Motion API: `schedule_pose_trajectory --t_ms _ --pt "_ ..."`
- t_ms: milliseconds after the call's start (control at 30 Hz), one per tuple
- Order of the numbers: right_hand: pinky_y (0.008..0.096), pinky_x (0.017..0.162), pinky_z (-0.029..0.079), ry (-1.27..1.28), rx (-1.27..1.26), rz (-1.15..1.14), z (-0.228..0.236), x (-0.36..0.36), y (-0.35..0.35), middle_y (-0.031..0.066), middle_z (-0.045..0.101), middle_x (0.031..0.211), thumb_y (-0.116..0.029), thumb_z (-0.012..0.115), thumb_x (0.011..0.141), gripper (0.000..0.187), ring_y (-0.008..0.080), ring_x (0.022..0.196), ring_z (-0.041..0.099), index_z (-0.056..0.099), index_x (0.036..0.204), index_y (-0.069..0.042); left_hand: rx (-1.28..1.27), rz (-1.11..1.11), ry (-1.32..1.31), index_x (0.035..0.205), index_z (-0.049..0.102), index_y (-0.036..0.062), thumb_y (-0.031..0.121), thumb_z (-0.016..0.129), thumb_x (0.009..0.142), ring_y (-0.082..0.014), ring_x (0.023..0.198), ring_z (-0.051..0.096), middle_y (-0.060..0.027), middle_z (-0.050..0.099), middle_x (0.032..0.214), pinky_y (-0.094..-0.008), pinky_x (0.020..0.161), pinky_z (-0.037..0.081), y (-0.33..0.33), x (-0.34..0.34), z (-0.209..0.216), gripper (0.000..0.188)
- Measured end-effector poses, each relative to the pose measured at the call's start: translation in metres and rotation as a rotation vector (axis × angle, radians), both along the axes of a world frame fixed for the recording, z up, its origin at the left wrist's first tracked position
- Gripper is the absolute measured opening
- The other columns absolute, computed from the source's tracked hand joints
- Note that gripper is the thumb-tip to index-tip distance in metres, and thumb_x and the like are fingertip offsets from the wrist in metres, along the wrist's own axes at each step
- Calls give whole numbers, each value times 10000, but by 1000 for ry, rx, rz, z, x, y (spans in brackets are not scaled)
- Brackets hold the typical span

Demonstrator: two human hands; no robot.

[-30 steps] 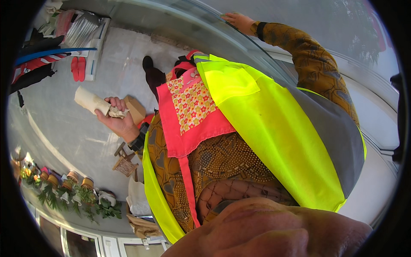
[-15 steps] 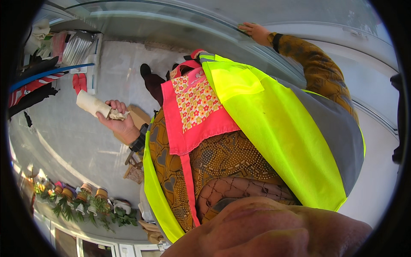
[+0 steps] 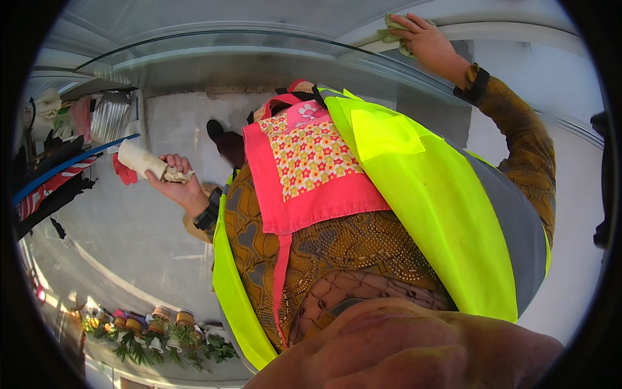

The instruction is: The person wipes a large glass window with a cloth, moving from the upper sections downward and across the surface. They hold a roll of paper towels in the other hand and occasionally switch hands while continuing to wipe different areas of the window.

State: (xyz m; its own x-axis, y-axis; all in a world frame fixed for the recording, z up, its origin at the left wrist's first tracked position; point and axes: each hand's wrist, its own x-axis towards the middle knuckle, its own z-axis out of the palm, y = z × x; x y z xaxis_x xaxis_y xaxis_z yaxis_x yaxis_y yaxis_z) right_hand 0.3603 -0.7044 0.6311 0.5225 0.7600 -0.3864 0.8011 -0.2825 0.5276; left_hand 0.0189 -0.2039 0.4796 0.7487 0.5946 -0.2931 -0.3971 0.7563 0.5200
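My left hand [image 3: 183, 189] is wrapped round one end of a cream roll [image 3: 137, 160], which looks like paper towel. Crumpled paper [image 3: 176, 174] sticks out of the roll's end beside my fingers. At the upper right, my right hand [image 3: 435, 50] reaches out with the fingers bent over a crumpled greenish wipe [image 3: 392, 31]. That wipe is against a white frame [image 3: 479, 31] by the glass pane [image 3: 246, 47]. Whether it is cloth or paper, I cannot tell.
Several potted plants [image 3: 155, 325] line the lower left. Red gloves [image 3: 124, 171] lie near a blue-edged pole [image 3: 78, 168] and dark items at the left. A silvery packet [image 3: 109, 120] is at the upper left, above the grey floor [image 3: 142, 240].
My right hand has moved right and farther out along the frame, and the greenish wipe now shows under its fingers. My left hand keeps the roll in nearly the same place.
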Motion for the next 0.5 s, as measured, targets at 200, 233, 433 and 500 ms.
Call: schedule_pose_trajectory --t_ms 200,233,433,500 --pt "376 1101 417 498 957 -270 61 -48 18 -1 538 1451 -83 587 949 273 246 1312 506 692 1200 -93 41 -16 -1 985 545 13 530 524 967 -144 590 360 -51 458 748 -281 502 298 -1 6 19 517" --pt "368 1077 438 787 1194 -369 63 -51 18 19 544 1439 -75 580 952 281 240 1277 532 676 1216 -77 69 -44 -27 982 546 17 528 513 973 -143 585 364 -51 465 746 -281 497 298 -5 9 25 512" --pt "358 995 510 1893 2040 -508 -28 -33 48 117 566 1378 -79 541 981 415 206 1176 597 495 1381 22 116 -48 -23 978 545 21 520 519 973 -139 595 383 -47 466 757 -275 499 306 -9 18 47 500" --pt "423 1033 489 1734 2066 -529 -52 -31 61 148 548 1394 -173 499 1008 455 259 1224 574 455 1414 30 148 -30 28 969 541 26 525 510 976 -134 582 381 -44 464 745 -270 492 305 -10 12 53 500"
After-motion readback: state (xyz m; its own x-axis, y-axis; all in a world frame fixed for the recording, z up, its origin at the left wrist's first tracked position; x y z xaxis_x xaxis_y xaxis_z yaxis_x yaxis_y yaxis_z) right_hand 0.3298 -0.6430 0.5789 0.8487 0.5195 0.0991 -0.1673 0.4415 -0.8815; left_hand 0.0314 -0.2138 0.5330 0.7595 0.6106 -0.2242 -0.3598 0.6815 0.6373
